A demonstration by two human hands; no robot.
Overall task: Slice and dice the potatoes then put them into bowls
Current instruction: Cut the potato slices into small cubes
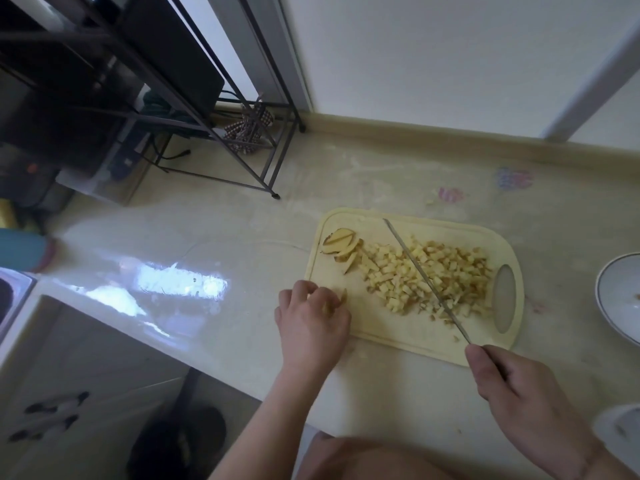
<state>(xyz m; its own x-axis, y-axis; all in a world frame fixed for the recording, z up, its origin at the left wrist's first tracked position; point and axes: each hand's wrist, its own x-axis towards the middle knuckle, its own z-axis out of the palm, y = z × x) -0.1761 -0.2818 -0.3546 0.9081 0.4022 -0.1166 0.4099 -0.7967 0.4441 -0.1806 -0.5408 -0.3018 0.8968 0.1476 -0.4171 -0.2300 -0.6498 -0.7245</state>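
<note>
A pale yellow cutting board (398, 330) lies on the counter. A heap of diced potato (433, 278) covers its middle and right part. Several potato slices with skin (341, 242) lie at the board's far left corner. My right hand (519, 400) grips the handle of a long knife (420, 271), whose blade lies across the diced heap. My left hand (311, 323) is at the board's near left edge, fingers curled round a small potato piece (343, 295). A white bowl (620, 299) stands at the right edge, partly out of view.
A black metal rack (221, 133) stands at the back left of the glossy counter (207, 244), with a checked cloth (247, 129) under it. The wall runs along the back. The counter's front edge drops to the floor at the lower left. Another white object (623, 427) shows at the lower right.
</note>
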